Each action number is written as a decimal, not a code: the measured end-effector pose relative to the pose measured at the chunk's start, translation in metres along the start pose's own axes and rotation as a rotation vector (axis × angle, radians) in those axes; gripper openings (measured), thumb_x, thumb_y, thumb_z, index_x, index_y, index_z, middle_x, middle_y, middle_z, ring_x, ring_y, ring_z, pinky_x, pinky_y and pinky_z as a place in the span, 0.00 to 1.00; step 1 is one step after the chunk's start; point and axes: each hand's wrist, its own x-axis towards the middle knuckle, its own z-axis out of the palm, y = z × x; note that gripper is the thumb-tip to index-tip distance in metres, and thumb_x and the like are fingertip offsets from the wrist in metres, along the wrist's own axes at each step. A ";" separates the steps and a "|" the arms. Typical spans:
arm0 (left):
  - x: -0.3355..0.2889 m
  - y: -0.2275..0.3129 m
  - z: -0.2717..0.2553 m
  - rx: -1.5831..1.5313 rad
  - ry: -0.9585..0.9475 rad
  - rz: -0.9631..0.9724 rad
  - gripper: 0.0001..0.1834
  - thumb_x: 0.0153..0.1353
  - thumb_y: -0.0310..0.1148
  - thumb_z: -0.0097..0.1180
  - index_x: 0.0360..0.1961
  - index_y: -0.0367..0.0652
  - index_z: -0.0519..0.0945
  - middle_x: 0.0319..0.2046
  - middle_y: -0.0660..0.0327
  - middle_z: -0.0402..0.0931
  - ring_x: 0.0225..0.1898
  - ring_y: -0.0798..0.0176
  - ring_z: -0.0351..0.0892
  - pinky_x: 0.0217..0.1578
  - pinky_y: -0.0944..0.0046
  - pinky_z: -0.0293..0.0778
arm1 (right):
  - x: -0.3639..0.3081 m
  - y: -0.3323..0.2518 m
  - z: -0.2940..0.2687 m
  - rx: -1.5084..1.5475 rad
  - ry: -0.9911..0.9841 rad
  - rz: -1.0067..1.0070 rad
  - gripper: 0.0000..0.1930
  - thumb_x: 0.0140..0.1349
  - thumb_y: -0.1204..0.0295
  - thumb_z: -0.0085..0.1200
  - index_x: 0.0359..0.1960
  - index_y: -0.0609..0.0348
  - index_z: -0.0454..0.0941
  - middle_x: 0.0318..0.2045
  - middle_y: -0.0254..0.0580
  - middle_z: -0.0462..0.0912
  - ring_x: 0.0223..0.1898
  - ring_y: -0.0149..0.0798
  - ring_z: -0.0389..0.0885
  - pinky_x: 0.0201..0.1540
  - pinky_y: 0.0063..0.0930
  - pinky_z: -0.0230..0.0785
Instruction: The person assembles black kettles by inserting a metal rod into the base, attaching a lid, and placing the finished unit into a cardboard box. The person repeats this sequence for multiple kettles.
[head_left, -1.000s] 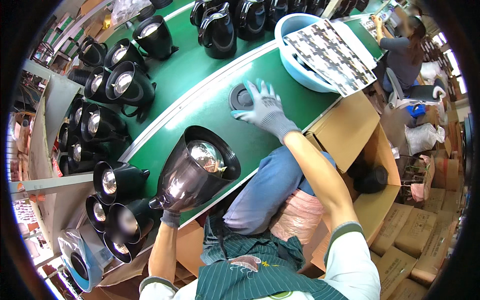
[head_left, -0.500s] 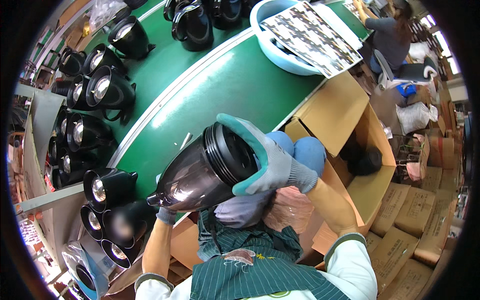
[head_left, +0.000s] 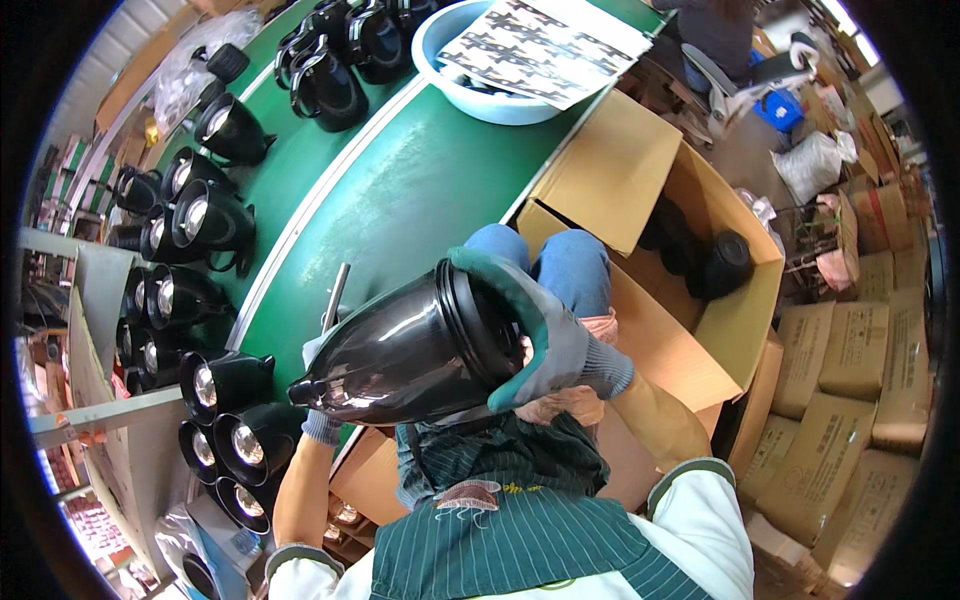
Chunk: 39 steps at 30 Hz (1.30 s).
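I hold a glossy black jug body (head_left: 405, 350) on its side above my lap, its narrow end pointing left. My right hand (head_left: 535, 335), in a grey and green glove, covers the wide ribbed end of the jug. My left hand (head_left: 320, 425), also gloved, grips the jug near its narrow end from below and is mostly hidden behind it. The green table (head_left: 400, 200) lies just beyond the jug.
Several black jugs with shiny insides (head_left: 200, 225) line the table's left side. A light blue basin (head_left: 490, 95) with a patterned sheet (head_left: 545, 45) stands at the far end. An open cardboard box (head_left: 660, 230) with black parts is at my right; stacked cartons (head_left: 850, 380) further right.
My right hand left the table, where it touched a black round part, and came onto the jug's wide end. The jug turned from upright to lying sideways and moved closer to me.
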 end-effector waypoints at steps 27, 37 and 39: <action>0.038 0.092 0.061 0.267 -0.124 0.204 0.19 0.59 0.34 0.66 0.48 0.32 0.87 0.38 0.59 0.87 0.42 0.65 0.86 0.50 0.64 0.80 | -0.044 -0.005 -0.001 0.059 0.394 -0.014 0.61 0.60 0.33 0.60 0.82 0.62 0.44 0.80 0.64 0.47 0.79 0.70 0.46 0.79 0.59 0.41; 0.033 0.072 0.036 0.180 -0.076 0.134 0.17 0.60 0.32 0.63 0.48 0.33 0.86 0.40 0.58 0.87 0.42 0.65 0.86 0.48 0.64 0.81 | -0.100 0.009 -0.023 -0.724 0.112 -0.047 0.47 0.65 0.45 0.63 0.76 0.65 0.61 0.77 0.59 0.57 0.77 0.60 0.58 0.77 0.52 0.51; 0.030 0.049 0.039 0.286 -0.173 0.403 0.19 0.61 0.31 0.63 0.51 0.32 0.85 0.43 0.59 0.86 0.42 0.68 0.84 0.46 0.66 0.81 | -0.081 0.006 -0.007 -0.507 0.150 -0.010 0.49 0.66 0.44 0.61 0.77 0.64 0.55 0.78 0.59 0.56 0.77 0.59 0.57 0.77 0.51 0.51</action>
